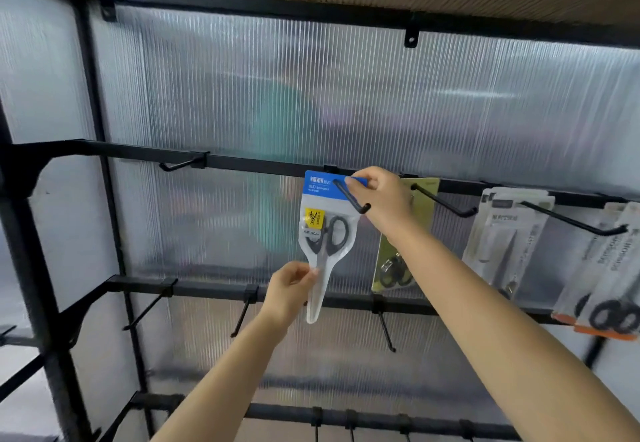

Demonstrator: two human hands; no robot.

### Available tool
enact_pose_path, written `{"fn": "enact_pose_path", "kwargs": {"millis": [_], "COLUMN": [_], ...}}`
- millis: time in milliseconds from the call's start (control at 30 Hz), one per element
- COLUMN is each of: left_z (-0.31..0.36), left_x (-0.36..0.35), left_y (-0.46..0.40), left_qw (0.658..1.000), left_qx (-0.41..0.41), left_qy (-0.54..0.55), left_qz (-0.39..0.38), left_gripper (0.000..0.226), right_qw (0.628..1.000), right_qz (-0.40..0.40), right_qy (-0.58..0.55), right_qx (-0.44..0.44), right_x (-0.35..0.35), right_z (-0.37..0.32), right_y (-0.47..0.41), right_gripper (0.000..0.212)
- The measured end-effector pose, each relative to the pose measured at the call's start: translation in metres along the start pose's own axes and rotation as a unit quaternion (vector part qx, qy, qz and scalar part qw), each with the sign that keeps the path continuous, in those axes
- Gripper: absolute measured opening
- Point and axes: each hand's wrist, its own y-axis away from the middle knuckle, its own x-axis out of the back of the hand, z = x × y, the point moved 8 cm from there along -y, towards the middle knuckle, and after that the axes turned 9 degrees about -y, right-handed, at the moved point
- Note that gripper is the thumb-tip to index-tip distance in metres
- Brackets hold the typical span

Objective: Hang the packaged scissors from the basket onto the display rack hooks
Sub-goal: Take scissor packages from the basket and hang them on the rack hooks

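A packaged pair of black-handled scissors (325, 233) with a blue header card hangs on a black hook (351, 197) of the display rack's upper rail (242, 161). My right hand (381, 195) pinches the top right corner of the blue card, beside the hook. My left hand (291, 291) pinches the lower, narrow part of the clear pack from the left. The basket is out of view.
To the right hang an olive-green scissors pack (398, 261), a grey-white pack (502, 233) and further packs with an orange edge (602, 303). Bare hooks stick out at the upper left (176, 164) and along the lower rail (242, 317). Ribbed translucent panels back the rack.
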Motion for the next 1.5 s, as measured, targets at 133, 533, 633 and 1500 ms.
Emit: {"fn": "enact_pose_path", "kwargs": {"millis": [133,533,633,1500], "left_z": [0.003,0.049,0.068,-0.065], "left_x": [-0.003,0.009,-0.013,-0.352], "left_y": [-0.012,0.031,0.065,0.518], "left_qw": [1.0,0.87,0.783,0.569], "left_qx": [0.011,-0.222,-0.343,-0.552], "left_qy": [0.001,-0.419,-0.509,-0.371], "left_qz": [0.003,0.14,0.101,-0.484], "left_gripper": [0.015,0.024,0.03,0.048], "right_qw": [0.999,0.951,0.929,0.678], "right_qz": [-0.033,-0.04,-0.041,0.182], "right_qy": [0.021,0.299,0.361,0.483], "right_qx": [0.014,0.063,0.067,-0.523], "right_x": [-0.008,0.01,0.012,0.277], "right_z": [0.006,-0.003,-0.007,0.055], "right_y": [-0.009,0.078,0.117,0.735], "right_gripper": [0.015,0.056,0.054,0.057]}}
